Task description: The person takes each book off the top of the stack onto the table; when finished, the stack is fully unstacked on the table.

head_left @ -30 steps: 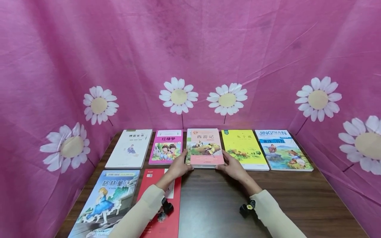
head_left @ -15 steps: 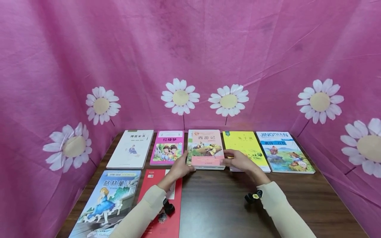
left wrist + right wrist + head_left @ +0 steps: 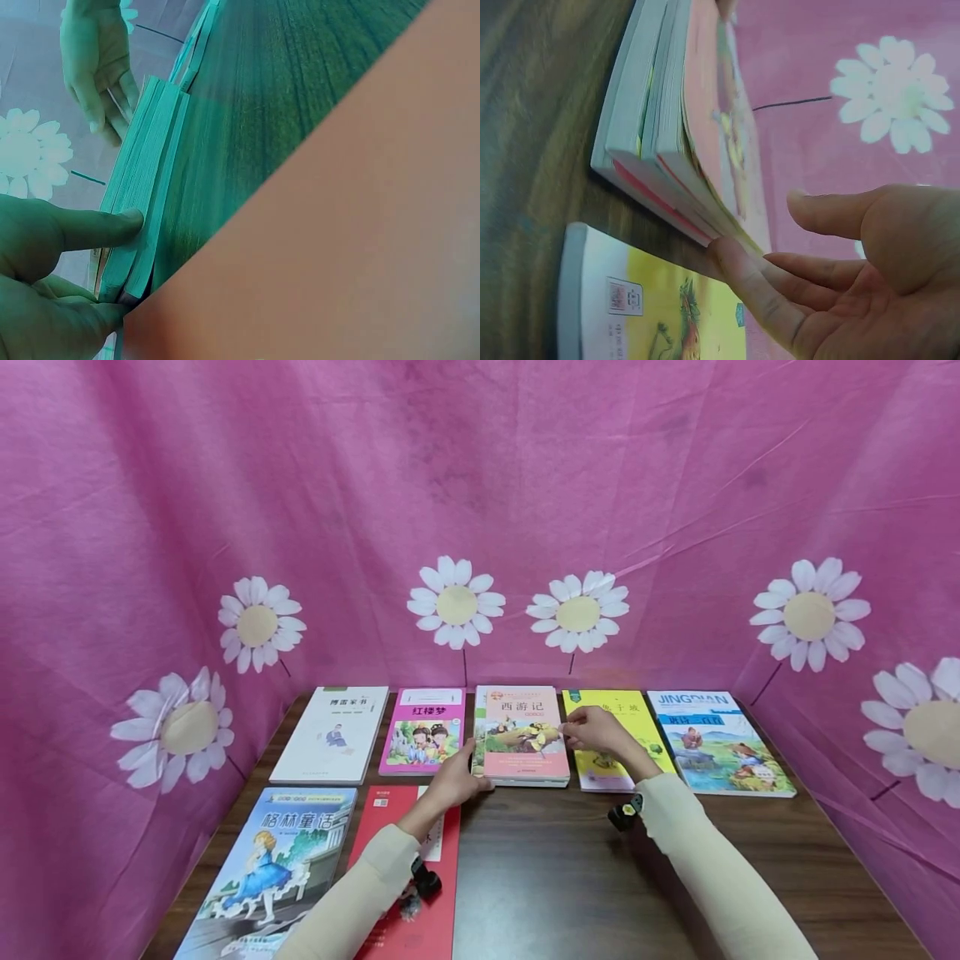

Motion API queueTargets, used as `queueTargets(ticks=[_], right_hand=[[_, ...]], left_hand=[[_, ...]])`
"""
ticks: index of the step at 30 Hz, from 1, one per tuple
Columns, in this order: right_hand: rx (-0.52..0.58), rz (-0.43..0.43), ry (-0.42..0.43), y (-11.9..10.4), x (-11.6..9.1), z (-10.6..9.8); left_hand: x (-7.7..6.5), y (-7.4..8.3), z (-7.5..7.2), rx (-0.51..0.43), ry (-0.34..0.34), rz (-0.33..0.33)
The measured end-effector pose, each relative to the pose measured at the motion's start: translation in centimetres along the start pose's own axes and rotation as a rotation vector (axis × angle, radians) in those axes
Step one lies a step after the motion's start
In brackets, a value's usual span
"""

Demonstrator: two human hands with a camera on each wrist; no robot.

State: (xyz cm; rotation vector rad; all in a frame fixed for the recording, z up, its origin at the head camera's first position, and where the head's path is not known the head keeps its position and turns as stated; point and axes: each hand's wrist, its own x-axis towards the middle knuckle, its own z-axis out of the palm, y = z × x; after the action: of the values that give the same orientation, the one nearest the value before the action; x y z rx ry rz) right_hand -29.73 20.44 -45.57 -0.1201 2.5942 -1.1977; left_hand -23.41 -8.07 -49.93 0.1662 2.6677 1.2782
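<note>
A stack of books with a pink-covered book (image 3: 525,747) on top lies near the middle of the table's back row. At its front left corner, my left hand (image 3: 452,783) grips the stack. In the left wrist view the thumb (image 3: 112,229) presses the front page edges, while the fingers go around the corner. My right hand (image 3: 603,733) is over the yellow book (image 3: 628,727), at the stack's right side. The right wrist view has a fingertip (image 3: 731,259) at the edge of the stack (image 3: 656,112), with the thumb held apart.
A white book (image 3: 330,735) and a magenta book (image 3: 422,735) lie left of the stack. A blue landscape book (image 3: 723,747) is at far right. In front are a fairy-tale book (image 3: 262,877) and a red book (image 3: 375,827), partly under the left arm. Pink flowered cloth (image 3: 480,485) hangs behind.
My right hand has left the stack's front right corner and moved back along its right side, over the yellow book. My left hand has stayed at its corner.
</note>
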Motion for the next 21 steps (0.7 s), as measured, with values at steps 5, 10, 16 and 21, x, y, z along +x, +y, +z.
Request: queueTargets(ticks=[5, 10, 16, 21], right_hand=[[-0.042, 0.004, -0.023, -0.1, 1.5, 0.1], [-0.042, 0.024, -0.032, 0.3, 2.7, 0.8], [-0.065, 0.101, -0.013, 1.1, 3.9, 1.4], [-0.017, 0.136, 0.015, 1.7, 4.3, 1.6]], left_hand=[[0.0, 0.1, -0.1, -0.011, -0.004, -0.006], [0.1, 0.2, -0.1, -0.01, 0.003, -0.004], [0.2, 0.0, 0.0, -0.007, 0.005, 0.0], [0.3, -0.1, 0.0, -0.005, 0.001, -0.005]])
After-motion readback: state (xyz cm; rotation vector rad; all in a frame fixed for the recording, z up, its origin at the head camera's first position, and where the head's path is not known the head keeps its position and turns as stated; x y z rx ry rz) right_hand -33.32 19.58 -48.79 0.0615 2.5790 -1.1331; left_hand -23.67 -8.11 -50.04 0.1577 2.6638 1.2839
